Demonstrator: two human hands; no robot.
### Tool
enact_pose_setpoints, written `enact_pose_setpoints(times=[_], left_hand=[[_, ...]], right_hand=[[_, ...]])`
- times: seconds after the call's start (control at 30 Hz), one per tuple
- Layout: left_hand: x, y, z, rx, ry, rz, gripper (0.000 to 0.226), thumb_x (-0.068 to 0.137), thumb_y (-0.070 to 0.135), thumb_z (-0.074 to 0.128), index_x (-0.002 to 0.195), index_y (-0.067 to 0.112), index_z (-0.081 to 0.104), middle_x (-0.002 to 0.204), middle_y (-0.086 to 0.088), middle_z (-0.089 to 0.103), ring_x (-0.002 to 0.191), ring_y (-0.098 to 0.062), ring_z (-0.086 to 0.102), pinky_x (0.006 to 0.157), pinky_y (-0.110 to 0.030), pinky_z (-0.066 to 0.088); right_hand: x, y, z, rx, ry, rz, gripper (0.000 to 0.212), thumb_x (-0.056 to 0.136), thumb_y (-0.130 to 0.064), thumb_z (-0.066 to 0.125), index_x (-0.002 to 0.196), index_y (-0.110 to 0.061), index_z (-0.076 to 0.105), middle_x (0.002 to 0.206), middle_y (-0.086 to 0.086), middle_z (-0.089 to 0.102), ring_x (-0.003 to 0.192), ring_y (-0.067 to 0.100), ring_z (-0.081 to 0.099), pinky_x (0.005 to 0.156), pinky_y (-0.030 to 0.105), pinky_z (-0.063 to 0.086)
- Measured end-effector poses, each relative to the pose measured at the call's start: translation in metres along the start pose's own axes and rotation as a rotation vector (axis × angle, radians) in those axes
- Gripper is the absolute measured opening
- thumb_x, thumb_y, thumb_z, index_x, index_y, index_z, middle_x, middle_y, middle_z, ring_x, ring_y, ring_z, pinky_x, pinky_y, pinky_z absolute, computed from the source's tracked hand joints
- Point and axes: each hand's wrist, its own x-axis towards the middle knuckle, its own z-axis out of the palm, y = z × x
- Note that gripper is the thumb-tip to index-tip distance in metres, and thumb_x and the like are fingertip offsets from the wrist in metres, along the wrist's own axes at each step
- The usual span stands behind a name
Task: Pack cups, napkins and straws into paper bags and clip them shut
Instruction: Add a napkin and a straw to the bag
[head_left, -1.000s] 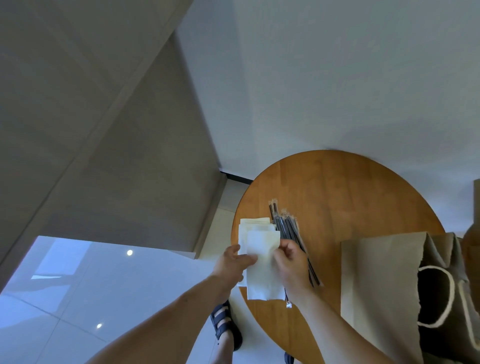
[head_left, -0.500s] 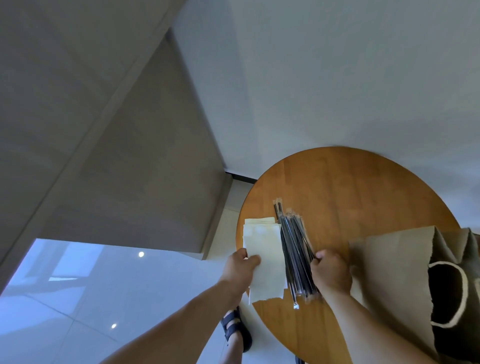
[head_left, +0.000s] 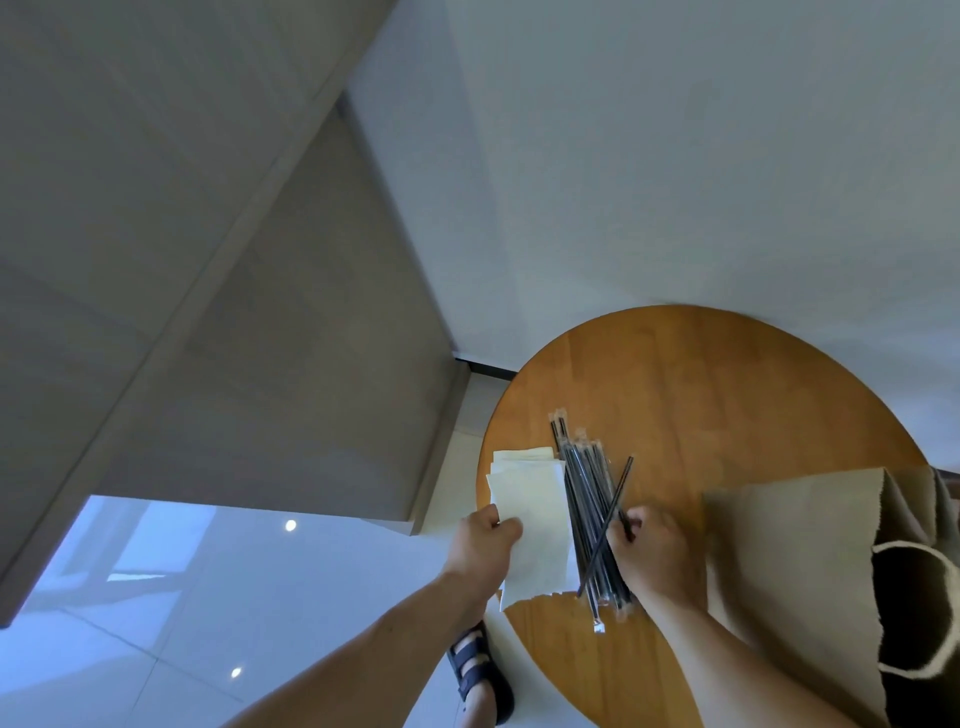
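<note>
A white napkin (head_left: 535, 525) is pinched at its left edge by my left hand (head_left: 483, 545), over a small stack of napkins (head_left: 522, 457) at the left rim of the round wooden table (head_left: 727, 389). Beside it lies a bundle of black wrapped straws (head_left: 584, 483). My right hand (head_left: 652, 556) grips one black straw (head_left: 615, 512), lifted and angled across the bundle. A brown paper bag (head_left: 789, 561) with a white rope handle (head_left: 930, 613) stands open at the right. No cups or clips are in view.
A white wall rises behind the table and a grey panelled wall stands at the left. Glossy pale floor tiles lie below, and a foot in a dark sandal (head_left: 480, 670) is by the table's near-left edge.
My right hand left the napkin, moved right to the straw bundle and lifted one straw out of it. My left hand kept hold of the napkin.
</note>
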Motion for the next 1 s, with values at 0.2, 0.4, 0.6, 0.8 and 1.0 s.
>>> enact_pose_setpoints(times=[0.2,0.4,0.6,0.8,1.0], left_hand=[[-0.003,-0.003,-0.005,-0.004,0.007,-0.008,0.019,0.094,0.016,0.048,0.100,0.023,0.065,0.096,0.003,0.070,0.090,-0.020,0.067,0.077,-0.034,0.061],[-0.007,0.008,-0.005,-0.005,-0.006,0.005,0.016,0.097,0.020,0.050,0.103,0.025,0.063,0.102,0.002,0.068,0.097,-0.023,0.065,0.087,-0.042,0.059],[-0.022,0.034,-0.007,-0.046,0.003,0.048,0.018,0.098,0.017,0.051,0.086,0.023,0.063,0.087,0.007,0.068,0.083,-0.014,0.066,0.062,-0.023,0.054],[-0.056,0.081,-0.003,-0.040,-0.044,0.145,0.017,0.097,0.015,0.051,0.098,0.019,0.068,0.098,-0.007,0.072,0.094,-0.027,0.068,0.089,-0.046,0.057],[-0.106,0.131,0.011,-0.098,-0.139,0.314,0.020,0.094,0.012,0.057,0.109,0.014,0.070,0.107,-0.010,0.073,0.101,-0.030,0.069,0.091,-0.052,0.056]], right_hand=[[0.001,-0.012,0.013,0.069,-0.114,0.072,0.010,0.094,-0.027,0.063,0.093,-0.017,0.062,0.065,-0.013,0.058,0.053,0.004,0.058,0.043,0.019,0.039],[0.002,-0.017,0.005,0.115,-0.065,0.122,0.019,0.095,-0.026,0.063,0.111,-0.016,0.066,0.069,-0.012,0.060,0.055,0.006,0.058,0.045,0.021,0.040],[-0.018,-0.037,-0.037,0.239,-0.068,0.133,0.012,0.095,-0.020,0.061,0.104,-0.017,0.068,0.073,-0.008,0.067,0.063,0.014,0.065,0.054,0.026,0.047],[-0.053,-0.094,-0.102,0.620,-0.095,-0.111,0.017,0.089,-0.014,0.071,0.088,-0.031,0.069,0.079,-0.020,0.072,0.075,-0.006,0.066,0.063,0.006,0.046],[-0.069,-0.118,-0.165,0.596,-0.096,-0.202,0.012,0.082,-0.027,0.079,0.075,-0.033,0.070,0.076,-0.019,0.071,0.070,0.002,0.067,0.069,0.024,0.055]])
